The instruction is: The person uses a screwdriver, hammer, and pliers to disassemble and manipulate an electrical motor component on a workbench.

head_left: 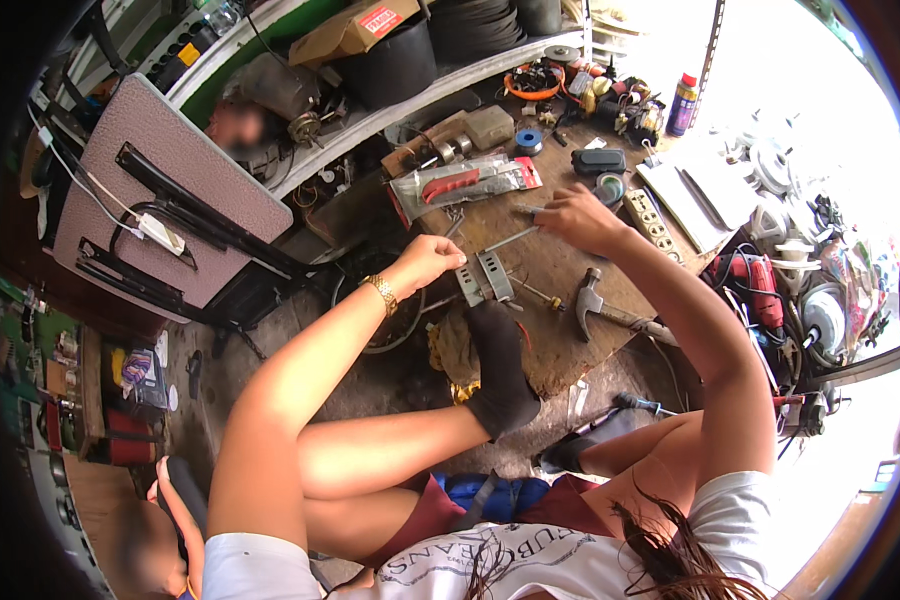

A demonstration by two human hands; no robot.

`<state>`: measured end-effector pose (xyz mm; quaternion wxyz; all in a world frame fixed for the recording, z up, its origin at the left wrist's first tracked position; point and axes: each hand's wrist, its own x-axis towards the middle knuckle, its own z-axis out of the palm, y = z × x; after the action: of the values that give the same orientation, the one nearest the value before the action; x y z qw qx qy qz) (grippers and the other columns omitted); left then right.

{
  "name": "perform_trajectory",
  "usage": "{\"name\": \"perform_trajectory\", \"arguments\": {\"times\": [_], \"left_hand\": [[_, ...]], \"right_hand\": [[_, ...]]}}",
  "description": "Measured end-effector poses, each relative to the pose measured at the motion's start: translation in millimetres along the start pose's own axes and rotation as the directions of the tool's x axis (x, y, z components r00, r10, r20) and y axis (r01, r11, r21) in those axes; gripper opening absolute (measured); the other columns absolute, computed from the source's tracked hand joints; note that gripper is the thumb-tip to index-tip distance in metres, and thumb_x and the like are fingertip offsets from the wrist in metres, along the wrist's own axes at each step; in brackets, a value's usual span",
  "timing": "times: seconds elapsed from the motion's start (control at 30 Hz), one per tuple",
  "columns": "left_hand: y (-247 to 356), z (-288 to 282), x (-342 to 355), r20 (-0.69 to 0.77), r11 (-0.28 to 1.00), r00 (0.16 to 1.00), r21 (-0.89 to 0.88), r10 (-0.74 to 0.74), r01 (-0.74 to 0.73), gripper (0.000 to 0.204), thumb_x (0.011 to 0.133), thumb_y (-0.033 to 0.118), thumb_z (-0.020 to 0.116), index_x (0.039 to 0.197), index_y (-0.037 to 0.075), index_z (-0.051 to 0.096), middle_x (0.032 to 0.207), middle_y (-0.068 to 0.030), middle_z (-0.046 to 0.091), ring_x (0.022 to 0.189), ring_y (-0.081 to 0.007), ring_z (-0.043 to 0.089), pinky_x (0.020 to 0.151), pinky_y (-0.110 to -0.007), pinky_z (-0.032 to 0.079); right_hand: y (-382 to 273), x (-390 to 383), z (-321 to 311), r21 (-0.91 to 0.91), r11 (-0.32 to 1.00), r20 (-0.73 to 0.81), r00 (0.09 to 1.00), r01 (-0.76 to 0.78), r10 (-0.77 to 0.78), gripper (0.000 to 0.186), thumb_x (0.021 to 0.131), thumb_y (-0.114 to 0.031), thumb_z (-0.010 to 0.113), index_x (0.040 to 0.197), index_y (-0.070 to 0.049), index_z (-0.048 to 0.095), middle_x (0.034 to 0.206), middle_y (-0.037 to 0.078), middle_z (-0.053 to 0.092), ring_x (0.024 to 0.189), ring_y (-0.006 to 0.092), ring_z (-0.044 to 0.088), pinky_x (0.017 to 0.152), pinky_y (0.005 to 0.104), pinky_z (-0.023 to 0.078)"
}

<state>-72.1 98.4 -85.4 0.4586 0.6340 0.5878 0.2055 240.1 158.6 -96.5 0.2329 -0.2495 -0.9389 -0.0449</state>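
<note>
A grey metal bracket [486,277] with rows of slots rests at the near edge of the wooden worktable, at the toes of my foot in a dark sock [500,360]. My left hand [430,267], with a gold watch at the wrist, is closed in a pinch beside the bracket's left side; what lies between its fingertips is too small to make out. My right hand [580,218] is closed above the table, right of the bracket. From its fingers a thin metal rod [510,239] slants down-left to the bracket's top. The rod's other end is hidden in the hand.
A claw hammer [592,305] lies right of the bracket. Behind are a red-handled tool in plastic packaging [455,186], a tape roll [609,188], a power strip [651,226] and a spray can [682,105]. Another person [155,545] is at lower left.
</note>
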Motion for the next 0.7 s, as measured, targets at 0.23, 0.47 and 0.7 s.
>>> {"name": "perform_trajectory", "arguments": {"times": [0.23,0.47,0.7], "left_hand": [[-7,-22,-34,-0.068,0.987,0.997,0.16,0.037,-0.026,0.033,0.082,0.007,0.066,0.115,0.012,0.068,0.071,0.0064,0.044,0.066,-0.0053,0.041,0.062,-0.024,0.04],[10,-38,-43,-0.016,0.996,0.997,0.037,-0.082,0.083,0.04,0.084,0.004,0.063,0.122,0.011,0.061,0.078,0.0018,0.054,0.062,-0.0086,0.046,0.057,-0.026,0.042],[-11,-57,-53,-0.058,0.98,0.979,-0.028,-0.196,0.195,0.035,0.087,0.003,0.059,0.12,0.014,0.062,0.074,0.0038,0.048,0.046,-0.005,0.032,0.039,-0.023,0.028]], "right_hand": [[-46,-3,-44,0.011,0.7,0.044,0.7,-0.714,0.713,0.038,0.085,-0.044,0.063,0.082,-0.006,0.068,0.075,0.015,0.068,0.07,0.0329,0.068,0.065,0.0457,0.054],[-173,66,-7,-0.052,0.683,0.231,0.656,-0.729,0.718,0.082,0.065,-0.071,0.073,0.108,-0.002,0.064,0.099,0.015,0.068,0.092,0.0276,0.07,0.076,0.0383,0.056],[-174,92,-8,-0.188,0.688,0.369,0.599,-0.701,0.711,0.062,0.059,-0.05,0.081,0.101,-0.007,0.07,0.095,0.009,0.072,0.09,0.0253,0.071,0.074,0.0362,0.057]]}}
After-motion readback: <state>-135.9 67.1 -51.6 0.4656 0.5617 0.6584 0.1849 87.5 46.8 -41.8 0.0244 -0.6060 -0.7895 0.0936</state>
